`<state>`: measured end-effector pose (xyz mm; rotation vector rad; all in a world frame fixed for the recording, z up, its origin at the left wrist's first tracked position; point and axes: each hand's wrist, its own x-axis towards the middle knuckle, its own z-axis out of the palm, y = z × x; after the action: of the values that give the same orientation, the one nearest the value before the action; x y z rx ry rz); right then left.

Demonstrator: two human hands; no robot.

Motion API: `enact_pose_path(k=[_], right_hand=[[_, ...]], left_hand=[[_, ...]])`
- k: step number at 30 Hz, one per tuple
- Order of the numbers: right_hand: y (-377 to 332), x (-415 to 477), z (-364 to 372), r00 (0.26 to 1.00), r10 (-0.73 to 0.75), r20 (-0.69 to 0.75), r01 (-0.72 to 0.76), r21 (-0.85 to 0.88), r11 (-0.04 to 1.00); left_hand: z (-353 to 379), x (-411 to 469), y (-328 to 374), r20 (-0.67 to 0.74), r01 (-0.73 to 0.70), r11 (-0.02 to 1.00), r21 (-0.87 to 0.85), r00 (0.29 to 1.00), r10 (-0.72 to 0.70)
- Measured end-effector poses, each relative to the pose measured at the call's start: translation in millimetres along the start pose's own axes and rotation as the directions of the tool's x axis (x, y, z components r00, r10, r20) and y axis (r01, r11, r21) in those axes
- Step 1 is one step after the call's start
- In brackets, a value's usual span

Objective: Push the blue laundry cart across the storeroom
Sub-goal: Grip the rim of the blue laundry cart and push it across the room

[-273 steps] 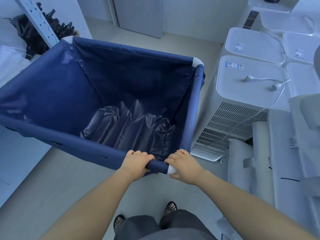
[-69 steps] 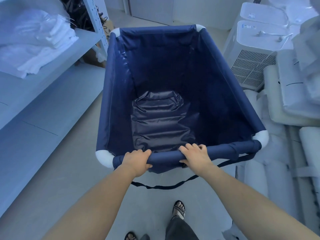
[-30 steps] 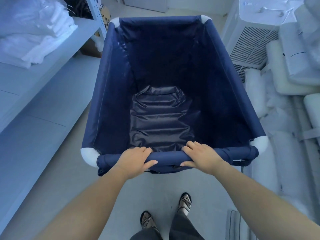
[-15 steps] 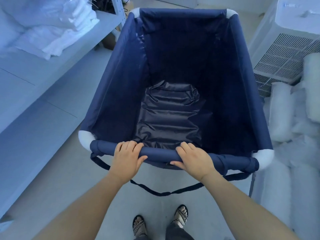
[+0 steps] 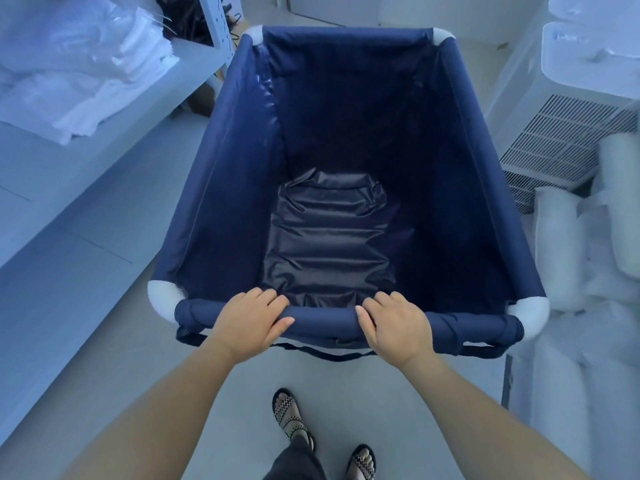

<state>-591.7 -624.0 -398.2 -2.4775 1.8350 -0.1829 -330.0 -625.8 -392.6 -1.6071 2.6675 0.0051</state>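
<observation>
1. Swung square since nine seconds back: held then by one corner of the cart (image 5: 235,188), at an angle; held now at the middle of its near rail (image 5: 323,317). Stepped on since half a second back, with the left sandal (image 5: 289,417) now ahead of the right sandal (image 5: 362,462).
2. Gripping the rail with the left hand (image 5: 251,323): fingers curled over the top into the cart, thumb stretched along the rail's near face.
3. Gripping the same rail with the right hand (image 5: 394,327), a bare stretch of rail apart from the left: fingers hooked over the top, thumb pointing back toward the left hand.
4. Reaching with both forearms bare and nearly straight, closing in on the rail.
5. Standing on a pale floor (image 5: 346,393) with the cart straight ahead and upright, showing a crumpled dark liner (image 5: 329,251) at its bottom, white caps (image 5: 530,313) at its corners and a strap (image 5: 332,355) hanging under the rail.
6. Left of the cart: a pale shelf (image 5: 104,143) running alongside, stacked with white linen (image 5: 76,71).
7. Right of the cart: a white vented unit (image 5: 561,143) near the far end, and white rolls (image 5: 554,244) just beside the near end.
</observation>
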Motion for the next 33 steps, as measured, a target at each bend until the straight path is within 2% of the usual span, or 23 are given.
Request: enact_pose_path(k=[5,11,20,28,33], right_hand=[[3.4,30.6,1.6,0.997,0.043,-0.068,-0.045,-0.033,0.998],[17.7,74.5,6.6,0.992,0.041,-0.121,-0.048,-0.055,0.997],[35.6,148.5,11.5,0.973,0.052,-0.225,-0.070,-0.073,0.995],[57.6,218.2,16.3,0.980,0.072,-0.185,-0.076,-0.018,0.997],[74.2,269.1,15.7,0.992,0.057,-0.112,-0.057,0.007,0.998]], left_hand=[[10.8,27.0,-12.0,-0.122,0.003,1.000,-0.004,0.993,-0.003],[11.0,65.6,-31.0,-0.172,0.020,0.999,-0.025,0.985,-0.024],[4.5,131.7,-60.9,-0.212,0.116,0.990,-0.078,0.969,-0.130],[2.4,197.7,-89.0,-0.218,0.229,0.964,-0.137,0.942,-0.255],[0.2,244.6,-114.7,-0.198,0.215,0.968,-0.125,0.951,-0.237]])
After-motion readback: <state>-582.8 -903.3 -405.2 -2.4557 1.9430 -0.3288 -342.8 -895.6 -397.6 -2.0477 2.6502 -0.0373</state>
